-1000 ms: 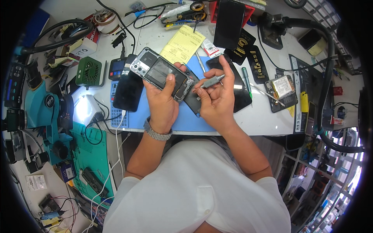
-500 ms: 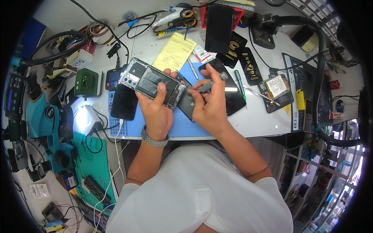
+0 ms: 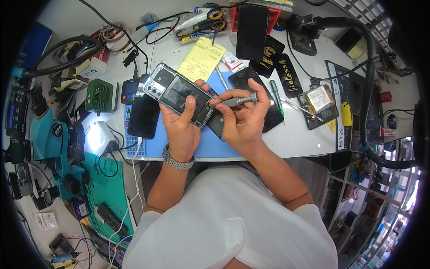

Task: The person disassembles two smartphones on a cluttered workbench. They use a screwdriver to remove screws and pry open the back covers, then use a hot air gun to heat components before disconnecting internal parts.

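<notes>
A phone with its back off (image 3: 178,95), its battery and inner parts exposed, is gripped in my left hand (image 3: 181,134), thumb across its lower side. In my right hand (image 3: 242,123) is a grey screwdriver (image 3: 239,101), held between thumb and fingers, its handle end pointing right. Its front end is by the phone's right edge; the fingers hide the tip, so contact cannot be told. Beneath both hands, a dark phone back cover (image 3: 217,124) lies partly hidden on the blue mat (image 3: 219,147). A black phone (image 3: 271,117) lies behind my right hand.
To the left lies another black phone (image 3: 143,117), near a green fan (image 3: 102,96). A green screwdriver (image 3: 276,95) and an opened phone (image 3: 319,105) are on the right. Yellow note paper (image 3: 200,58) lies at the back. A teal microscope (image 3: 56,139) stands far left.
My right hand has turned the screwdriver from a slant to nearly level and brought it closer to the phone's edge. The phone in my left hand has shifted slightly right.
</notes>
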The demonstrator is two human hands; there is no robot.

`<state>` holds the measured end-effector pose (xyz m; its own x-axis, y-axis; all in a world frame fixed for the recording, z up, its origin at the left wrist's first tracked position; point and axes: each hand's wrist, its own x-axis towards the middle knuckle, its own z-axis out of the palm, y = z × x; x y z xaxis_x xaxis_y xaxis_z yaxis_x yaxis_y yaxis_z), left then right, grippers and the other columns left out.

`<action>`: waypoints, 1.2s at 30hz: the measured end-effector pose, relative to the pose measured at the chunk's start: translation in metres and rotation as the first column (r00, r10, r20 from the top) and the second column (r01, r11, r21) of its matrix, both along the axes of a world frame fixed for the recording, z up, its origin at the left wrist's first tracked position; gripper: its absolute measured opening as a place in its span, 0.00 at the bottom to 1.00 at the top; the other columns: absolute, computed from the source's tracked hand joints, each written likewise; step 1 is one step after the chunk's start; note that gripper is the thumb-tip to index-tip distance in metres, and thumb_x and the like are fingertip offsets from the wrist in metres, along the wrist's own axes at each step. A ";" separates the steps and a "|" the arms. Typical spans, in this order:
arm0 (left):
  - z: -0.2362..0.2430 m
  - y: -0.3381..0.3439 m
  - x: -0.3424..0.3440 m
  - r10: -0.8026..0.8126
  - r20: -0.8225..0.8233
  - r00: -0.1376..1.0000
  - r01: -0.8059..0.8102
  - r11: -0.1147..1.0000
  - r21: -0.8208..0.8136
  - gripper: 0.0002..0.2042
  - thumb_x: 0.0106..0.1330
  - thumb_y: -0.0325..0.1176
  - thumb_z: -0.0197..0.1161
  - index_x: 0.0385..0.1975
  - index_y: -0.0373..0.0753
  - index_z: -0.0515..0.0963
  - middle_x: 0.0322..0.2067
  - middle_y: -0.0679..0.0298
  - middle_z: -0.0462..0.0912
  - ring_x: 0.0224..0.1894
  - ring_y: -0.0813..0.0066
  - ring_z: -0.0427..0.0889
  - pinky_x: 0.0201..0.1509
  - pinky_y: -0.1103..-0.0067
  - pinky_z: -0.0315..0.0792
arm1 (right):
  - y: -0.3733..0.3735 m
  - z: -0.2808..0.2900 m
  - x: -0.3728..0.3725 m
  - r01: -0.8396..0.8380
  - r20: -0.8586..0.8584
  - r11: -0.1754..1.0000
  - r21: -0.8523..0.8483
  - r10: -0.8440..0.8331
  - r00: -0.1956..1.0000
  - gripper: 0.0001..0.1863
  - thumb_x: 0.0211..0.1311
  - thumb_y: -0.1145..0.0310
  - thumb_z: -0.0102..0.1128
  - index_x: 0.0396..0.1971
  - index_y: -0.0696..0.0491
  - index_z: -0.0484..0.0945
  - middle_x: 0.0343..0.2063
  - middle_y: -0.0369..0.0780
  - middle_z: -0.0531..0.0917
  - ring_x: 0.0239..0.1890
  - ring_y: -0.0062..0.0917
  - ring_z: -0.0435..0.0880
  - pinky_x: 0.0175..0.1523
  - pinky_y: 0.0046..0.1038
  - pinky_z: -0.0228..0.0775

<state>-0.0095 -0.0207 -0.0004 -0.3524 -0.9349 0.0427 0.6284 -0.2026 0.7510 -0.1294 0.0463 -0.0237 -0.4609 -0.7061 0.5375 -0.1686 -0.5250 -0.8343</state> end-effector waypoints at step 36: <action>-0.004 -0.003 0.006 0.168 -0.045 0.985 -0.168 0.986 -0.016 0.26 0.80 0.23 0.57 0.74 0.40 0.59 0.66 0.42 0.75 0.68 0.49 0.79 0.73 0.50 0.76 | 0.000 -0.003 -0.009 0.094 -0.046 0.962 0.255 -0.085 0.995 0.34 0.69 0.88 0.62 0.72 0.58 0.60 0.54 0.49 0.77 0.48 0.30 0.89 0.49 0.24 0.84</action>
<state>-0.0035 -0.0233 -0.0045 -0.1878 -0.9794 0.0737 0.6846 -0.0767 0.7249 -0.1384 0.0464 -0.0265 -0.5131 -0.7792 0.3599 -0.2360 -0.2751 -0.9320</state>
